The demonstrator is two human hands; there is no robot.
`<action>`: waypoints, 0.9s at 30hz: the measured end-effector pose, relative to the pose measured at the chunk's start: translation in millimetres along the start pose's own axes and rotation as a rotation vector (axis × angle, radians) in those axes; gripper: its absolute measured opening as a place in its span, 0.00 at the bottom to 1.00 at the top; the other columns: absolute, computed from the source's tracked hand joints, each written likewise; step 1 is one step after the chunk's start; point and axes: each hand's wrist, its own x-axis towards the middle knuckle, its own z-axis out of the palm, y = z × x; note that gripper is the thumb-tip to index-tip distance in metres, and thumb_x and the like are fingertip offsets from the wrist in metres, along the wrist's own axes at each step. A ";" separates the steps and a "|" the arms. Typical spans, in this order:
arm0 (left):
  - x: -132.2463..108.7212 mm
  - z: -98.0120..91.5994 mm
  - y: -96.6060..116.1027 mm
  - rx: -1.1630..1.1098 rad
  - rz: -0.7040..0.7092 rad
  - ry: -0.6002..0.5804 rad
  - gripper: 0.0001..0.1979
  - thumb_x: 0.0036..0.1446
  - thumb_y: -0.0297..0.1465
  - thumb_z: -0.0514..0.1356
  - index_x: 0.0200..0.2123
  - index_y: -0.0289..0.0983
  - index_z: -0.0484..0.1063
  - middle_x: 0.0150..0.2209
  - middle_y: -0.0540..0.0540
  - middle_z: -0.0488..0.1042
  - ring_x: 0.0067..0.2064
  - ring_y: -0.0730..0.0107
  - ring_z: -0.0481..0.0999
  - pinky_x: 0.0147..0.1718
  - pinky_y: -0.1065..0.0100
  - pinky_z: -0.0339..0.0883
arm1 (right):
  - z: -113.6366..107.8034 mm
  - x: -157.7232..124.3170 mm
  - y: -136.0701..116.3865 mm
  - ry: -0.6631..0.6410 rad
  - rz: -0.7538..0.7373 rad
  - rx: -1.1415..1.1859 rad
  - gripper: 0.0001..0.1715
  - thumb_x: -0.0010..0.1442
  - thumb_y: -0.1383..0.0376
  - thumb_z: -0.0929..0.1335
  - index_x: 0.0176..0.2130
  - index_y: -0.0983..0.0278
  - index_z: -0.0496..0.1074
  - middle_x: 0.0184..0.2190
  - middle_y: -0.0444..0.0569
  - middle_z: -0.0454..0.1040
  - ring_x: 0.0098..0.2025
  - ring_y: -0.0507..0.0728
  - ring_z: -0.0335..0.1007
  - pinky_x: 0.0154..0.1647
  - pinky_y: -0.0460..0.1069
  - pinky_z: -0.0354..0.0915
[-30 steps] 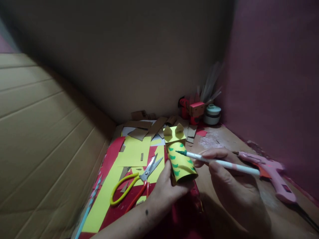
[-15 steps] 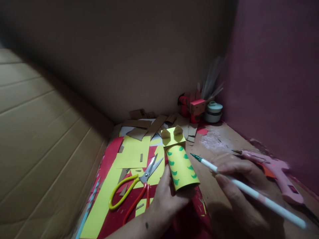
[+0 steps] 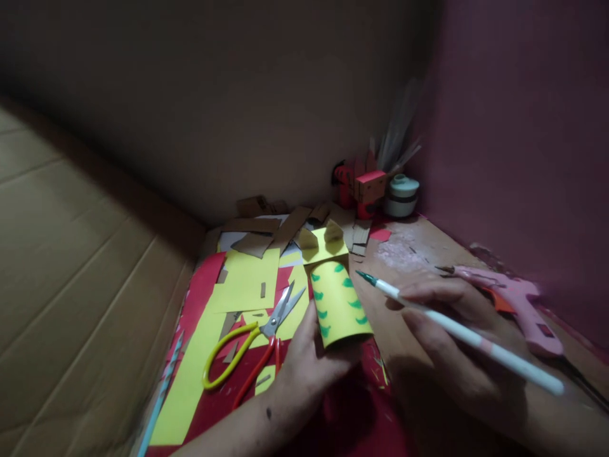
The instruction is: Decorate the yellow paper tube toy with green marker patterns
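Note:
My left hand [image 3: 314, 355] is closed around the lower part of a yellow paper tube figure [image 3: 340, 304]. Two rows of green marks run along the tube, and a yellow square head with two brown cardboard ears sits at its far end. Between the thumb and fingers of my right hand [image 3: 457, 330] is a white marker [image 3: 480, 343]. Its green tip points at the figure and stays a little to the right of it, apart from the paper. Scissors [image 3: 271, 327] with one yellow and one red handle lie open left of my left hand.
Yellow paper [image 3: 250, 273], red paper [image 3: 202, 285] and cardboard scraps [image 3: 252, 225] cover the left and back. A pink glue gun [image 3: 518, 298] lies at the right wall. Behind stand a red figure [image 3: 368, 187] and a lidded pot [image 3: 402, 197]. A cardboard panel [image 3: 85, 285] borders the left.
The whole view has shifted, so everything appears slightly higher and further left. Both hands keep their hold, and the marker tip stays apart from the tube.

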 end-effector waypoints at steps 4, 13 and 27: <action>1.6 -2.0 0.7 0.021 -0.003 0.042 0.27 0.49 0.34 0.70 0.52 0.38 0.69 0.46 0.44 0.80 0.48 0.58 0.78 0.45 0.66 0.73 | 3.5 4.2 -2.1 -0.003 0.036 0.109 0.10 0.60 0.71 0.68 0.41 0.57 0.71 0.35 0.47 0.78 0.39 0.58 0.77 0.35 0.51 0.72; 0.6 -1.3 -3.3 0.120 0.001 0.039 0.25 0.51 0.35 0.68 0.52 0.39 0.70 0.47 0.44 0.79 0.48 0.56 0.76 0.46 0.63 0.71 | 6.5 4.3 -8.8 -0.009 0.223 0.269 0.05 0.61 0.65 0.70 0.39 0.56 0.72 0.34 0.44 0.77 0.33 0.54 0.75 0.27 0.47 0.70; -6.1 8.2 -1.9 -0.082 -0.021 -0.104 0.25 0.54 0.34 0.67 0.53 0.40 0.64 0.45 0.44 0.73 0.48 0.55 0.73 0.48 0.58 0.66 | 13.9 14.2 -21.7 0.011 0.248 0.498 0.03 0.63 0.64 0.68 0.39 0.56 0.73 0.28 0.43 0.78 0.28 0.52 0.77 0.26 0.42 0.73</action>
